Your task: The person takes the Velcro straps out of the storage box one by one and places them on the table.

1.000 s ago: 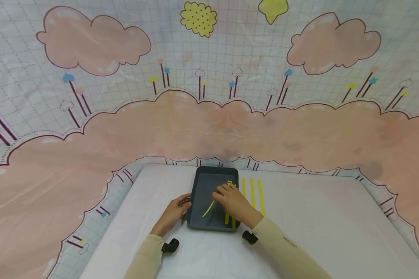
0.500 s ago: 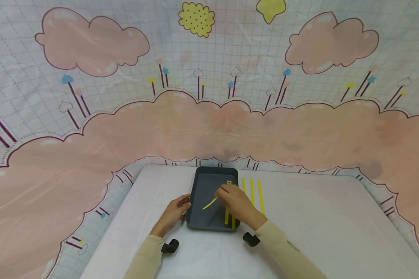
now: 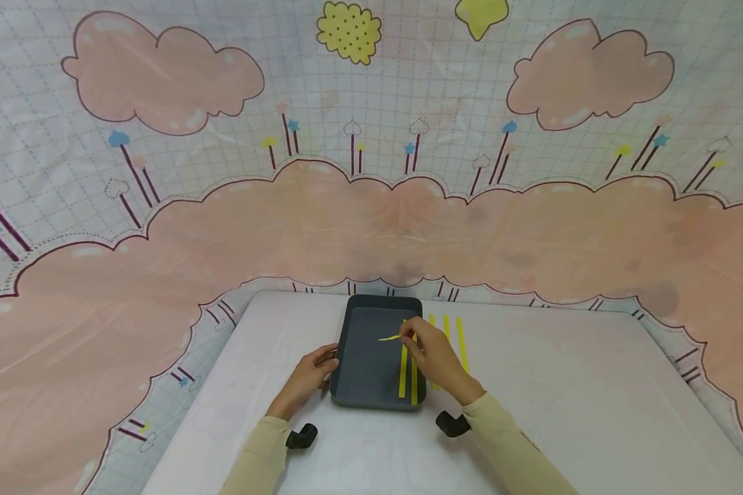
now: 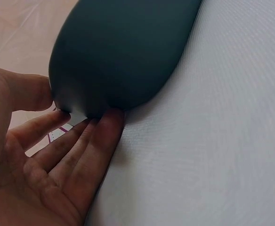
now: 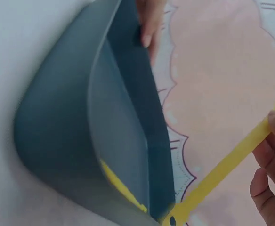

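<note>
Nearest, two beige sleeves (image 3: 256,457) reached in from left and right over a white tabletop (image 3: 594,392), each with a black wrist camera (image 3: 302,436) sticking out at its cuff. Ahead of the left sleeve, the left hand (image 3: 309,375) rested against the outer left side of a dark grey tray (image 3: 367,368), thumb and fingers spread apart and touching the wall from outside; the left wrist view showed a gap between thumb and fingers at the tray's rounded corner. The tray lay lengthwise, near end to far end, and at least two yellow strips (image 3: 403,375) ran along its right side. Over the right half of the tray, the right hand (image 3: 435,352) held a separate yellow strip (image 3: 389,339) pinched between thumb and fingertips, its free end pointing left above the tray floor (the right wrist view showed it flat and long, with a small dark mark near its lower end). Whether that strip touched the tray, I could not tell. Just beside the tray on the right, more yellow strips (image 3: 463,344) lay roughly side by side on the tabletop, partly hidden by the right hand. Farthest off stood a backdrop cloth (image 3: 371,234) printed with pinkish clouds, yellow shapes and small stars.
</note>
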